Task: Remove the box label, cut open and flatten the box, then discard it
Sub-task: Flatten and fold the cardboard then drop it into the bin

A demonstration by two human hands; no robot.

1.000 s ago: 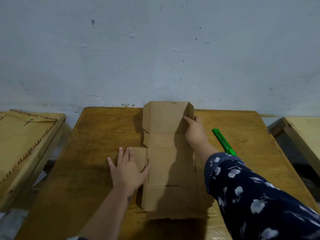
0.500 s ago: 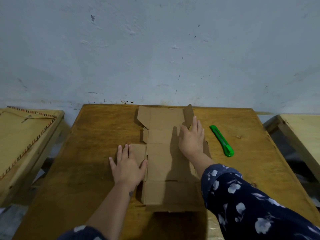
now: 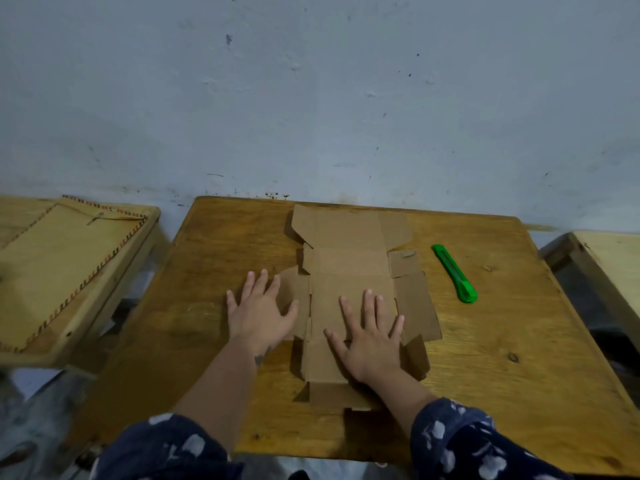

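Box (image 3: 349, 271) cut open and spread flat in the middle of the worktop (image 3: 502, 358), green knife (image 3: 454, 274) lying apart to its right. Left hand (image 3: 258, 311) pressing the left side flap with straight fingers, right hand (image 3: 369, 336) pressing the centre panel likewise, neither grasping anything. Probably light, thin and springy at the creases, so best lifted by pinching a long outer edge, flaps held together.
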